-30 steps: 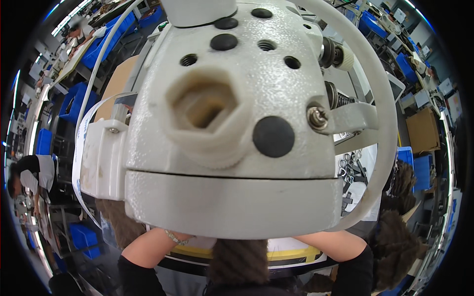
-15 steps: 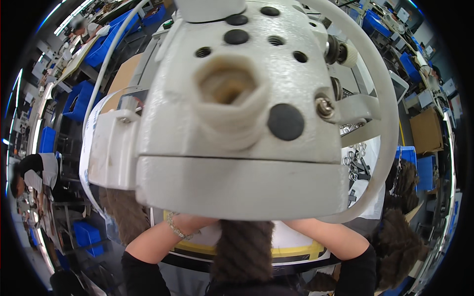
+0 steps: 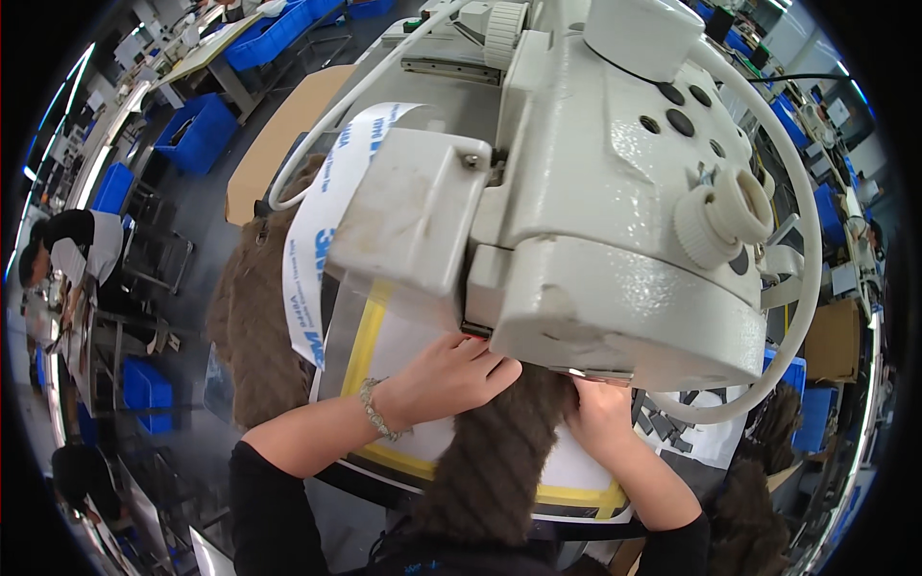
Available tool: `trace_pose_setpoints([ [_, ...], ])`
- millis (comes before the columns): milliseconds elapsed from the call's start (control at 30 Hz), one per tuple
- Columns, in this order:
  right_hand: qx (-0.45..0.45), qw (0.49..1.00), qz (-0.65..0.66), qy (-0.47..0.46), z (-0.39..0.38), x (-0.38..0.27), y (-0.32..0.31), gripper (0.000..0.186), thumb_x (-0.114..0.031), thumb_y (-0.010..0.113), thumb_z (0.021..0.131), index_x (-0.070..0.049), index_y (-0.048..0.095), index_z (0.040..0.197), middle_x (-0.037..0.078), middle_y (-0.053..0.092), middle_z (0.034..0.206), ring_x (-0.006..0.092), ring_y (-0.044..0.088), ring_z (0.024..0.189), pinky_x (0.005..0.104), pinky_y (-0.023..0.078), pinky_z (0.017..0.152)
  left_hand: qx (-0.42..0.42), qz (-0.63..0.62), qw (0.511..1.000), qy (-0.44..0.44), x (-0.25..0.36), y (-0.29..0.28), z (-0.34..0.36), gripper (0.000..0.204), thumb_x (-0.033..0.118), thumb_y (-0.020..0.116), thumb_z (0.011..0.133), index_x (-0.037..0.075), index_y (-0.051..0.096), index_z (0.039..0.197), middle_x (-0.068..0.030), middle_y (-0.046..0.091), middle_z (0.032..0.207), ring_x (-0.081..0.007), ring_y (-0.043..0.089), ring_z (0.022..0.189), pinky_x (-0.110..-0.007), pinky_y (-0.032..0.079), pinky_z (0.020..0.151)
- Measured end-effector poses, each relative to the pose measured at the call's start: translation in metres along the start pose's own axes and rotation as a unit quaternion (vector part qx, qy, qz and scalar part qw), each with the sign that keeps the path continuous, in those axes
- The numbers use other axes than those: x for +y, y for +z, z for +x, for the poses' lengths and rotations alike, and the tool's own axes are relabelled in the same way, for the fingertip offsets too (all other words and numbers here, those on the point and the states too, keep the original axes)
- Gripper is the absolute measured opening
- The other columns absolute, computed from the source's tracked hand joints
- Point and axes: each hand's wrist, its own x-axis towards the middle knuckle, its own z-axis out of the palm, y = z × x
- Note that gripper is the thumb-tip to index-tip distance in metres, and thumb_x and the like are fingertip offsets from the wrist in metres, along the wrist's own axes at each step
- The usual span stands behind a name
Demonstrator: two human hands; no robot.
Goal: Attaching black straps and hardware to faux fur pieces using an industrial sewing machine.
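A strip of dark brown striped fur (image 3: 499,451) runs from my body up under the head of a white sewing machine (image 3: 615,298). My left hand (image 3: 456,379) is at the strip's upper left edge, its fingers curled together beneath the machine's side box (image 3: 413,211). Whatever sits between those fingertips is hidden. Against the strip's right edge rests my right hand (image 3: 600,413), whose fingers disappear under the machine head. The needle area is hidden too. Beneath the fur lies a white work surface (image 3: 576,470) edged with yellow tape (image 3: 403,463).
More brown fur (image 3: 254,336) hangs at the left, near a printed white tape strip (image 3: 322,240). Dark small parts (image 3: 663,427) lie on white sheeting at the right, with further fur (image 3: 749,509) beyond. A pale hose (image 3: 802,317) loops round the machine. A person (image 3: 72,250) works far left.
My view has swung left, so the machine head now appears further right. Both hands, mostly hidden behind it before, now show beside the fur strip.
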Motion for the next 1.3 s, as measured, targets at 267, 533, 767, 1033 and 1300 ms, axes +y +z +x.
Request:
trace_pose_setpoints([
  [267,-0.012,0.999,0.028,0.028,0.001,0.001,-0.001,0.04,0.003,0.066,0.067,-0.007,0.065,0.106,0.016,0.064,0.103,0.0368,0.059,0.102,0.0488,0.041,0.094,0.017,0.003,1.0,-0.002,0.001,-0.001,0.004,0.011,0.014,0.059,0.074,0.014,0.052,0.081,0.0022,0.054,0.083,-0.0126,0.05,0.074,-0.025,0.046,0.064],
  [533,0.007,0.997,-0.069,-0.041,0.015,-0.001,-0.009,0.042,0.004,0.065,0.062,-0.006,0.066,0.102,0.013,0.067,0.097,0.0322,0.061,0.098,0.0441,0.042,0.091,0.009,0.027,1.0,0.003,0.0,-0.001,0.003,0.01,0.014,0.06,0.074,0.015,0.052,0.08,0.0024,0.053,0.082,-0.0129,0.051,0.073,-0.027,0.047,0.067],
  [767,-0.009,0.993,-0.09,-0.078,0.016,-0.008,-0.012,0.031,-0.002,0.064,0.066,-0.003,0.064,0.098,0.014,0.066,0.096,0.0287,0.061,0.095,0.0396,0.045,0.082,-0.029,0.011,0.999,0.006,0.002,-0.009,0.001,0.012,0.012,0.06,0.074,0.01,0.053,0.083,-0.0025,0.056,0.087,-0.0176,0.056,0.081,-0.03,0.048,0.075],
  [1033,-0.189,0.954,-0.181,-0.144,-0.001,-0.054,-0.039,0.044,-0.011,0.054,0.077,0.004,0.058,0.118,0.022,0.059,0.122,0.0342,0.057,0.114,0.0434,0.044,0.099,-0.219,-0.106,0.97,-0.02,0.012,-0.047,0.011,0.036,0.008,0.055,0.08,0.005,0.06,0.115,-0.0105,0.059,0.122,-0.0254,0.057,0.113,-0.037,0.043,0.097],
  [1300,-0.237,0.938,-0.185,-0.175,-0.014,-0.077,-0.052,0.04,-0.011,0.057,0.073,0.01,0.061,0.107,0.024,0.066,0.108,0.0322,0.065,0.103,0.0363,0.051,0.091,-0.099,-0.044,0.987,0.117,0.027,0.004,0.01,0.038,0.016,0.053,0.084,-0.001,0.06,0.118,-0.0151,0.058,0.127,-0.0283,0.052,0.121,-0.042,0.038,0.102],
])
